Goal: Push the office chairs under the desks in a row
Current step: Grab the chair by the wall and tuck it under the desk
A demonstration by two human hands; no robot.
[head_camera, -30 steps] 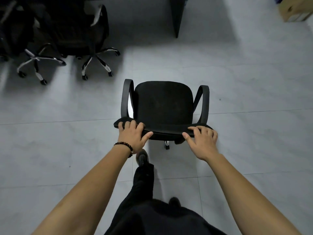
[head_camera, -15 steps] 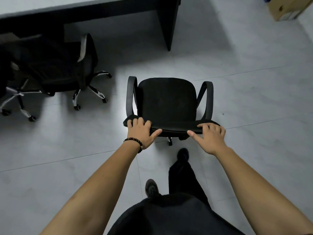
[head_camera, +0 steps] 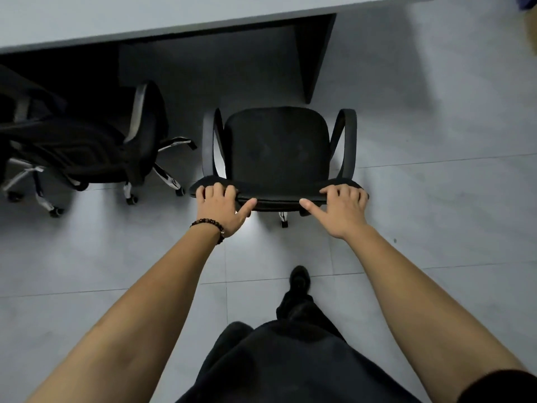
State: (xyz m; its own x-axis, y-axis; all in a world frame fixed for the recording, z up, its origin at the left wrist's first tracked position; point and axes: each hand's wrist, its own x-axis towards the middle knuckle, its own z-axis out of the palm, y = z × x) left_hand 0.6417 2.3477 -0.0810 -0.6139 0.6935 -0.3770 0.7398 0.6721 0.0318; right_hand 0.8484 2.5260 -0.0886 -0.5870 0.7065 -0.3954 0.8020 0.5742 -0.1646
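Grey tiled floor; black chair faces the grey desk.

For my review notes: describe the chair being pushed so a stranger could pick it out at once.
Find the grey desk along the top and its dark side panel. Just in front stands the black armchair, with the left hand and right hand on its backrest top. Unlike the mesh chair beside it, it has looped armrests.
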